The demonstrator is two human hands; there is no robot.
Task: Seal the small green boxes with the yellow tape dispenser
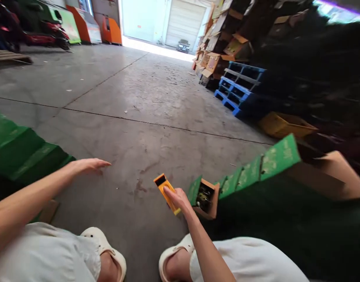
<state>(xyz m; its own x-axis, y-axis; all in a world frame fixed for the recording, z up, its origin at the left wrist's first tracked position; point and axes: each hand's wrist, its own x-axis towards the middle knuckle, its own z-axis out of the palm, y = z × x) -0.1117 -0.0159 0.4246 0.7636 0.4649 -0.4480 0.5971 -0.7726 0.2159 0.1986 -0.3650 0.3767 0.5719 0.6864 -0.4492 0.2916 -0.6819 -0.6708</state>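
My right hand (pixel 177 197) is closed round a flat, oblong orange-yellow object (pixel 168 192) with a black patch at its far end; its exact kind does not show. Just right of that hand, a small open carton (pixel 213 199) with a green flap has dark and shiny metallic-looking items inside. My left hand (pixel 90 164) stretches out over the floor, fingers extended and holding nothing. It is close to the edge of the green boxes (pixel 30 149) at the left.
A row of green boxes (pixel 256 168) and an open brown carton flap (pixel 344 172) lie at the right. Beyond are a yellow crate (pixel 285 124), blue pallets (pixel 238 86) and stacked cartons (pixel 216 62). Concrete floor (pixel 124 137) stretches ahead; my white clogs (pixel 109 250) stand below.
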